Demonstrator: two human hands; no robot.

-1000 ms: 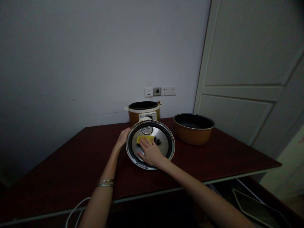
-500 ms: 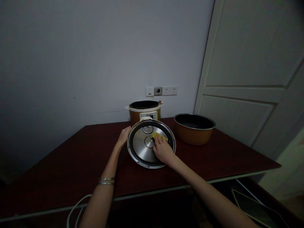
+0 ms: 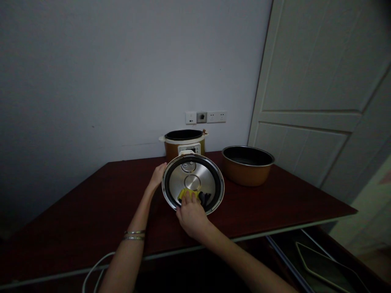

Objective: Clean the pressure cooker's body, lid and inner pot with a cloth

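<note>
Head view: the left hand grips the left rim of the lid, fingers partly hidden. The right hand holds the cloth bunched under its fingers against the lid's lower part. The lid stands tilted, just right of the left hand. Beyond both hands is the cooker; right of the right hand, the pot. Risk: uneven right-hand pressure or a loose left grip may make the lid skid on the counter. Lid: round, smooth metal, dark ring. Cloth: soft, crumpled. Pot: round, dark-lined, bright-rimmed.
</note>
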